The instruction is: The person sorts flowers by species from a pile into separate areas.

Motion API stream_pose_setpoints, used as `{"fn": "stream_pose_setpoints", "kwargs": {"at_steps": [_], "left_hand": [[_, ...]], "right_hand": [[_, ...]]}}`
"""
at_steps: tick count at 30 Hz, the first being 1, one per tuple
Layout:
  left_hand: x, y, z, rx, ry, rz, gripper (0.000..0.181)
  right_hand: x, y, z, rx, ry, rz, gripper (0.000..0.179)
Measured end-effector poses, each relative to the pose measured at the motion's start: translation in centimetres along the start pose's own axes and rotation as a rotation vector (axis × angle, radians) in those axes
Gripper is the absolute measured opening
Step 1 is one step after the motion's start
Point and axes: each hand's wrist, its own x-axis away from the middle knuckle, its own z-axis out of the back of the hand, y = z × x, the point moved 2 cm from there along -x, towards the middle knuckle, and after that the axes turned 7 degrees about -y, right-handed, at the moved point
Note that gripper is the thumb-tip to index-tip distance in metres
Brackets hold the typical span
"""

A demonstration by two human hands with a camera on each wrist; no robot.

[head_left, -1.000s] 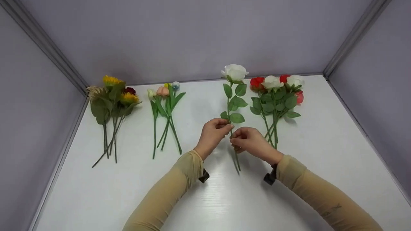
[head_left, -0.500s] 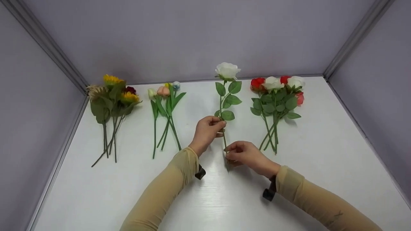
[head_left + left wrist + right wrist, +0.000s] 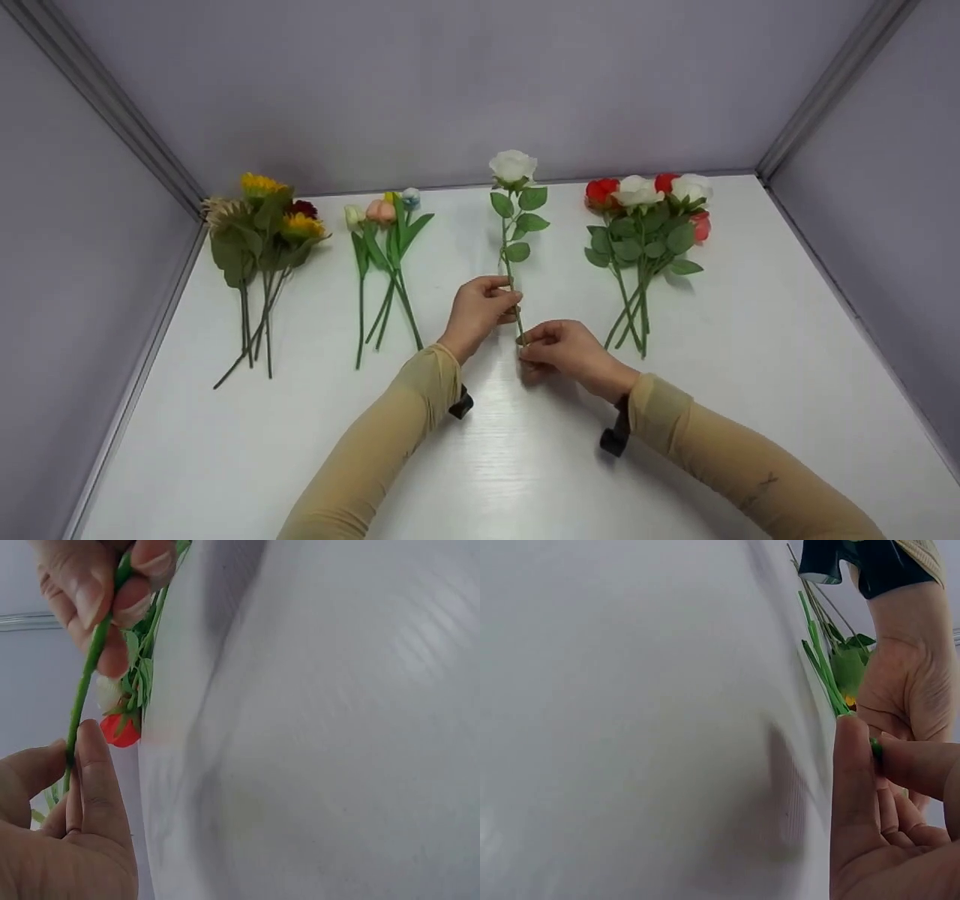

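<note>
A white artificial rose with green leaves stands nearly upright between my hands in the head view, bloom toward the back wall. My left hand pinches its stem below the lowest leaf. Lower down, the fingers and thumb of my right hand pinch the stem near its bottom end. In the left wrist view the green stem runs from one hand to the other. The right wrist view shows the stem's end between thumb and finger, with most of the rose hidden.
To the right lies a bunch of red, white and pink roses. Several tulips lie left of my hands. Farther left is a bunch of sunflowers and other blooms. Grey walls enclose the white table.
The held rose has moved left and slightly away from the rose bunch. My right hand slid down toward the stem's end, and my left hand now grips farther below the leaves.
</note>
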Motion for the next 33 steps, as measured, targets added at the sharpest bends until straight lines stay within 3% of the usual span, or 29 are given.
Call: {"fn": "stream_pose_setpoints", "kwargs": {"at_steps": [5,11,26,33], "left_hand": [[-1.0,-0.3,0.5,-0.039,0.006,0.025,0.041],[-2.2,-0.5,1.4,-0.108,0.051,0.064,0.040],[-3.0,-0.9,1.7,-0.560,0.110,0.002,0.037],[-2.8,-0.8,1.6,-0.567,0.114,-0.002,0.037]], "right_hand": [[-0.6,-0.3,0.0,0.011,-0.013,-0.016,0.026],[0.0,-0.1,0.3,0.017,-0.016,-0.043,0.031],[1.3,0.0,2.3,0.042,-0.012,-0.036,0.033],[1.7,0.1,3.0,0.054,0.005,-0.041,0.031]]}}
